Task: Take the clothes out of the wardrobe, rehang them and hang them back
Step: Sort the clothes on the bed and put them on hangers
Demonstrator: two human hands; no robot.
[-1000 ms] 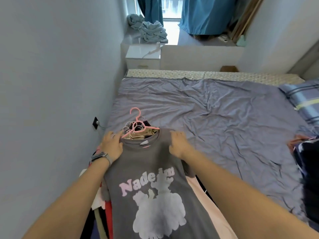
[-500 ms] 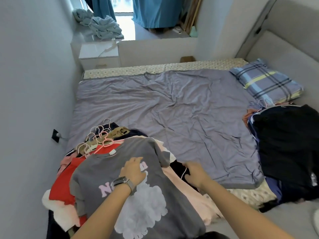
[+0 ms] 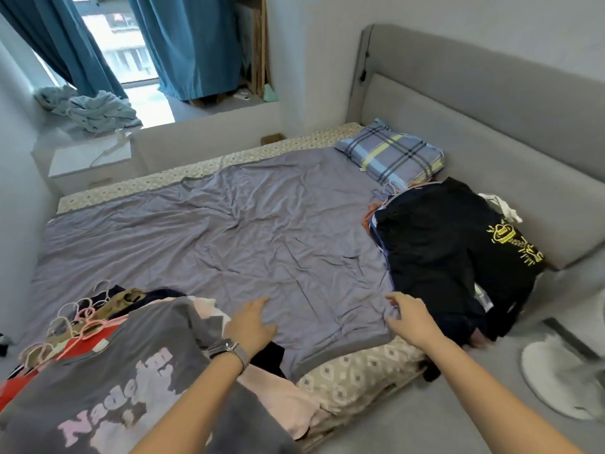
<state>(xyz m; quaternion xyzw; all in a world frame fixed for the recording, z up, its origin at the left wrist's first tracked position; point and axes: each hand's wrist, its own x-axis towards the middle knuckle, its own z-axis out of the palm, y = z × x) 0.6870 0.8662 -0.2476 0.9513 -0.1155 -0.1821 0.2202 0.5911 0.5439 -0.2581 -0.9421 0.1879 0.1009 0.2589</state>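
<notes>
The left hand (image 3: 253, 322) lies over the purple sheet (image 3: 229, 237) at 6 o'clock of the bed, fingers straight and slightly spread, gripping nothing; whether the palm touches the sheet cannot be told. A watch (image 3: 227, 350) sits on the left wrist. The right hand (image 3: 411, 314) is at 5 o'clock, fingers loosely bent and apart, gripping nothing, its fingertips near the front edge of the sheet and just beside the dark pile (image 3: 458, 253). The grey shirt (image 3: 131, 371), printed with pale lettering, lies flat on top of a clothes stack at 7 o'clock, just left of the left forearm. A red garment (image 3: 70, 344) and a pink garment (image 3: 278, 398) show beneath the grey shirt. A cluster of hangers (image 3: 78, 314), pink and pale, projects from the stack at 8 o'clock, hooks pointing toward the wall. The dark pile occupies 3 o'clock against the headboard (image 3: 491, 126); its top garment is black with a yellow print (image 3: 510, 244). A plaid pillow (image 3: 391, 157) lies at 1 o'clock, touching the far edge of the dark pile. A white nightstand (image 3: 91, 162) stands at 10 o'clock beyond the bed. Blue curtains (image 3: 186, 44) hang at 11 o'clock, with crumpled light-blue fabric (image 3: 95, 109) on the ledge below.
</notes>
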